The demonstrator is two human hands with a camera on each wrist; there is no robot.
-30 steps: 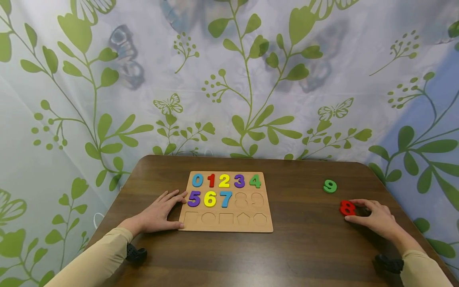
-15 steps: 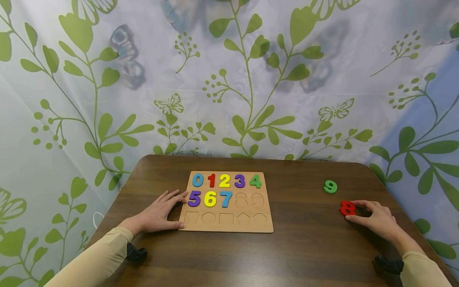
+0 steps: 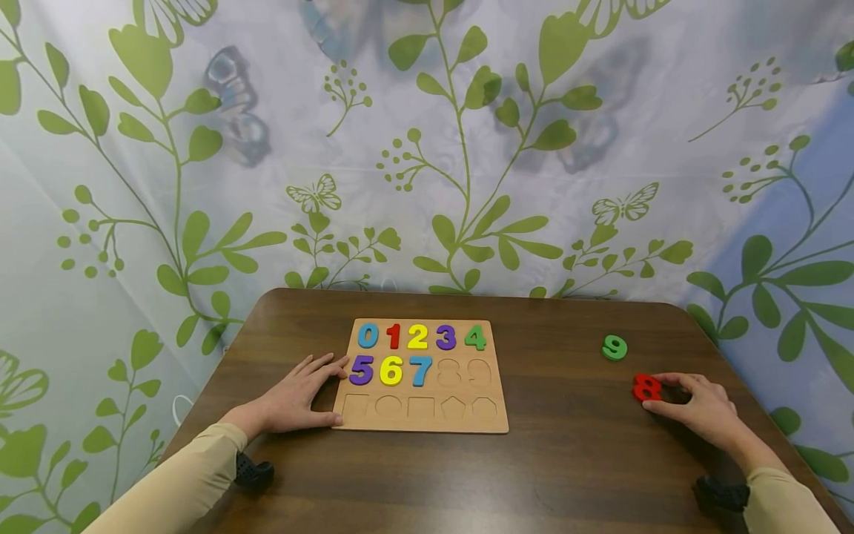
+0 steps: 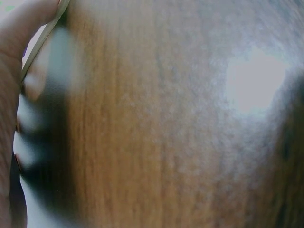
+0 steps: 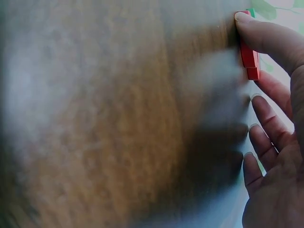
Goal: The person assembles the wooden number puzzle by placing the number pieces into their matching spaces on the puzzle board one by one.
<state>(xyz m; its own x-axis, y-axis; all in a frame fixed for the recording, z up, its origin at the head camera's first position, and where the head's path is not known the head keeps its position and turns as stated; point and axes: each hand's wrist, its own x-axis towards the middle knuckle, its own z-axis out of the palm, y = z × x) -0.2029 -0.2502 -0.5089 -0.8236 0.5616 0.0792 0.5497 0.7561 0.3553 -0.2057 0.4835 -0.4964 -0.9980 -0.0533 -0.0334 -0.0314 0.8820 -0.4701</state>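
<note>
My right hand [image 3: 703,408] pinches a red number 8 piece [image 3: 646,388] between thumb and index finger, low over the table's right side. From the right wrist, the red piece [image 5: 248,57] shows edge-on between thumb and index, the other fingers spread loosely. A wooden number puzzle board [image 3: 420,425] lies left of the table's middle. My left hand [image 3: 290,404] rests at its left edge, thumb at the near corner and index finger farther up. The left wrist view shows the thumb [image 4: 35,21] against the thin board edge [image 4: 42,40].
Beyond the right hand a green number 9 piece [image 3: 623,348] lies on the brown table [image 3: 560,445]. Coloured numbers 0 to 7 sit in the board; its 8 and 9 recesses and lower row of shape recesses are bare. A leaf-patterned curtain [image 3: 373,252] hangs behind.
</note>
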